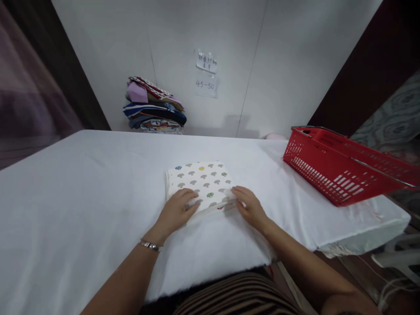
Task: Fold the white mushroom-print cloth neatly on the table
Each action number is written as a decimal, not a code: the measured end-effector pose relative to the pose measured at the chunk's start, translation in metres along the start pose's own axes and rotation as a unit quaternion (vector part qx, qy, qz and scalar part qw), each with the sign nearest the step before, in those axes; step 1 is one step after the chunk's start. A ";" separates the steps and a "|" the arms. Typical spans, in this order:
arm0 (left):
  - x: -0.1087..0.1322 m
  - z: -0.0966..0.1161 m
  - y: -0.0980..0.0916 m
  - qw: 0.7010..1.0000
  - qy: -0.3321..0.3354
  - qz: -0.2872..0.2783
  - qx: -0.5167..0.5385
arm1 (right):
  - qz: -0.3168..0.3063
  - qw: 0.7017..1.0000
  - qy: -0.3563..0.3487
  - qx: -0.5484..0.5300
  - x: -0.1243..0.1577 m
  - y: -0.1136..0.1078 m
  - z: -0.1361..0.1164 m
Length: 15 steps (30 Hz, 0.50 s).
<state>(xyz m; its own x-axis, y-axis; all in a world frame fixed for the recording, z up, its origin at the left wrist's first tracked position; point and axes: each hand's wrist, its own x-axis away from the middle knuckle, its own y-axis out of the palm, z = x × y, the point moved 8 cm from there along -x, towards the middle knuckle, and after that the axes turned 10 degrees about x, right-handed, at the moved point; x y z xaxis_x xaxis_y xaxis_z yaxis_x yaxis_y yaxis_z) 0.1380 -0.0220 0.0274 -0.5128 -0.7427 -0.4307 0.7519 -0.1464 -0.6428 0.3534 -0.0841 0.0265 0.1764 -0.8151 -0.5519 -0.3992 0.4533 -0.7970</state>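
A folded white cloth (205, 180) printed with grey, blue, yellow and green mushroom shapes lies flat on the white-covered table (108, 188). My left hand (179, 208) rests on its near left corner, fingers apart, with a metal bracelet on the wrist. At the near right corner, my right hand (250, 206) touches the edge, its fingers loosely spread and slightly bent. Neither hand grips the cloth. The layers show along the front edge, where a bit of red print peeks out.
A red plastic basket (341, 162) stands on the table at the right. Against the wall at the back left is a stack of folded fabrics (155, 107). Paper labels (206, 85) are stuck on the wall. A white plastic stool (398, 258) is at the lower right.
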 end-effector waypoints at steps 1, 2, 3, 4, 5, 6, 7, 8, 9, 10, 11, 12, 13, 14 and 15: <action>0.000 0.000 0.001 1.000 -0.004 -0.014 0.003 | -0.002 0.999 0.034 0.006 0.004 0.002 0.016; -0.001 -0.001 0.002 1.000 -0.006 -0.026 0.006 | -0.013 0.998 0.060 0.012 0.008 0.006 0.028; -0.001 -0.001 0.003 0.999 -0.008 -0.036 0.007 | -0.028 0.996 0.078 0.014 0.012 0.011 0.036; -0.001 -0.002 0.003 0.999 -0.009 -0.044 0.007 | -0.043 0.995 0.089 0.012 0.014 0.016 0.041; -0.001 -0.004 0.004 0.999 -0.010 -0.049 0.006 | -0.056 0.994 0.095 0.008 0.016 0.021 0.044; -0.001 -0.005 0.005 0.998 -0.011 -0.055 0.003 | -0.066 0.993 0.099 0.003 0.016 0.025 0.045; 0.000 -0.006 0.006 0.998 -0.008 -0.061 0.000 | -0.072 0.992 0.102 -0.002 0.016 0.028 0.045; 0.000 -0.007 0.007 0.998 -0.004 -0.067 -0.005 | -0.077 0.992 0.104 -0.008 0.015 0.030 0.045; 0.000 -0.008 0.009 0.997 0.002 -0.073 -0.010 | -0.079 0.991 0.104 -0.014 0.014 0.031 0.044; 0.001 -0.008 0.011 0.997 0.008 -0.080 -0.014 | -0.081 0.991 0.103 -0.021 0.012 0.031 0.044; 0.001 -0.009 0.012 0.996 0.013 -0.086 -0.018 | -0.083 0.991 0.098 -0.028 0.011 0.031 0.044; 0.002 -0.010 0.014 0.996 0.015 -0.090 -0.021 | -0.084 0.992 0.092 -0.035 0.010 0.031 0.044; 0.002 -0.011 0.014 0.995 0.014 -0.094 -0.021 | -0.087 0.992 0.085 -0.042 0.010 0.031 0.045; 0.002 -0.013 0.015 0.995 0.010 -0.098 -0.020 | -0.089 0.992 0.080 -0.047 0.010 0.032 0.046; 0.002 -0.013 0.015 0.995 0.004 -0.101 -0.017 | -0.089 0.992 0.077 -0.051 0.011 0.032 0.047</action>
<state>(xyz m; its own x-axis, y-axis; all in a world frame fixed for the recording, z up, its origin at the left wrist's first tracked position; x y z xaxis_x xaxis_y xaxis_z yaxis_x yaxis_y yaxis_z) 0.1428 -0.0173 0.0081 -0.6552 -0.6953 -0.2956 0.6189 -0.2696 -0.7377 0.3850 -0.0613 -0.0166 0.1161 -0.9275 -0.3554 -0.4643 0.2656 -0.8449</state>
